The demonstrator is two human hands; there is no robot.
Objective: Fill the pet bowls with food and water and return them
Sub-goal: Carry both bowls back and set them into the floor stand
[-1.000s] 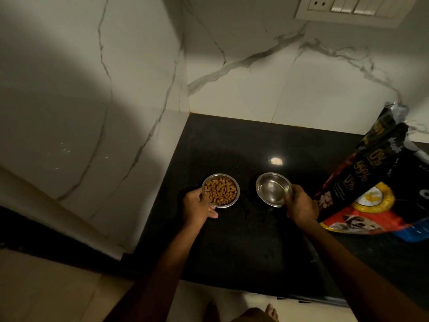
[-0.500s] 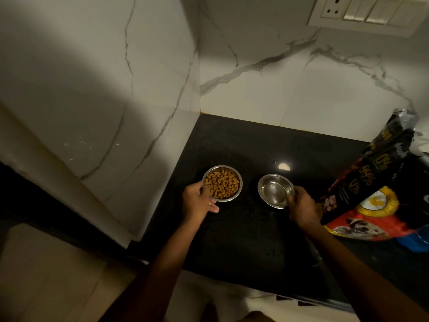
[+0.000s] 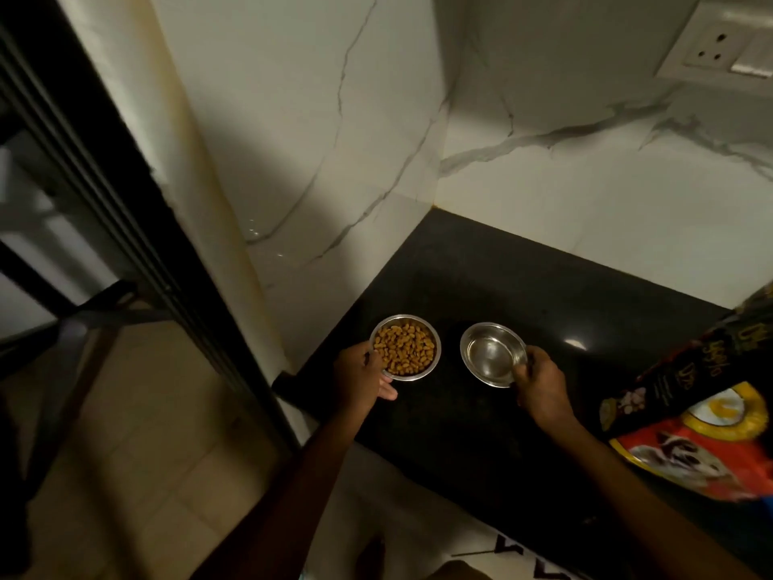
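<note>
- Black surface (image 3: 481,286) against marble wall (image 3: 585,211), centre frame.
- My left grip (image 3: 359,380) holds kibble bowl (image 3: 404,347) by its rim, centre frame.
- My right grip (image 3: 541,385) pinches second steel bowl (image 3: 493,353), just right of it; food bag (image 3: 690,412) far right.

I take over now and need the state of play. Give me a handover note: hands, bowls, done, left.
Left hand grips the kibble bowl by its rim. Right hand pinches the second bowl at its rim. Both bowls are over the counter, bag to the right.
Done: kibble is in. Water in the second bowl: cannot tell, too dim.
Left: confirm water, carry both bowls back.
</note>
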